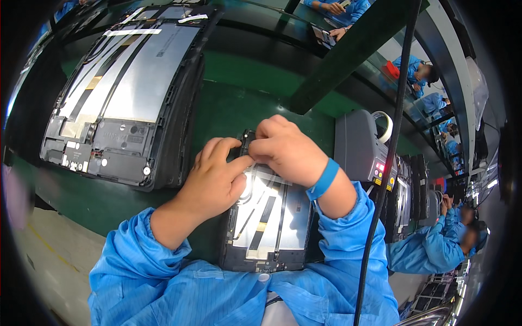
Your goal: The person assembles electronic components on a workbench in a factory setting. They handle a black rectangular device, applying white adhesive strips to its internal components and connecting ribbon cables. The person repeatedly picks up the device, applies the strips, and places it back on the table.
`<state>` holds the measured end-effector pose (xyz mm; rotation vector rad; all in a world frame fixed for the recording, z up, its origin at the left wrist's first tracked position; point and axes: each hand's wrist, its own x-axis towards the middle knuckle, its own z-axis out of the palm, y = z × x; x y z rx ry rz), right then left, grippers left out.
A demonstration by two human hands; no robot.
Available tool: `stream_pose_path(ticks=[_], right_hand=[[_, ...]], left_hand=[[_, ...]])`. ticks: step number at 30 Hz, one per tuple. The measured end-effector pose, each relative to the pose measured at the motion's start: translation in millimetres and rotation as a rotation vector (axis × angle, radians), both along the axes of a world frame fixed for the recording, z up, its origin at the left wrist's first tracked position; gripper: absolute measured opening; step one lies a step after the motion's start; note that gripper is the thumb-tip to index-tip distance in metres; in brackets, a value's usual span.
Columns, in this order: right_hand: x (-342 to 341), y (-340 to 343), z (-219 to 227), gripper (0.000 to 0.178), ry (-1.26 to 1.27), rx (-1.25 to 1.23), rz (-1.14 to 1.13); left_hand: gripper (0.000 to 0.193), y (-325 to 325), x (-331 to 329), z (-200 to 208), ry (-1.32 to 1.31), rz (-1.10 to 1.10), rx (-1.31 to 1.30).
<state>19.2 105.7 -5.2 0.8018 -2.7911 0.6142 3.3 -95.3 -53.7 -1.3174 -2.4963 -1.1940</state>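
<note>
Open flat device [291, 234], near side. Left hand [215, 179]: fingers bent narrow at its far end. Right hand [285, 152] (blue wristband [324, 179]) beside it, fingertips bunched; can't tell what either holds. Stack of similar devices [147, 70], left.

We see a green surface [234, 103], a pale floor [54, 244] at eight o'clock, a dark beam [353, 60] at one, lights [492, 183] at three.
</note>
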Motion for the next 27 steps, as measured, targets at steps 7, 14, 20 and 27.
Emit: stream_pose_path(ticks=[7,14,20,27], right_hand=[[8.1,-0.1,-11.4,0.016,-0.056,-0.168,-0.297],[4.5,11.9,-19.6,0.006,-0.132,-0.263,-0.164],[11.1,7.5,-15.4,0.013,-0.521,-0.611,-0.469],[0.4,-10.5,-6.6,0.018,-0.480,-0.244,-0.664]], left_hand=[[0.031,-2.6,-0.9,-4.0,0.004,0.008,0.020],[0.030,-3.8,-0.8,-3.6,-0.046,-0.001,0.036],[0.030,-4.1,-0.3,-1.2,-0.071,-0.001,0.030],[0.030,-3.7,2.3,-2.1,-0.075,0.019,0.033]])
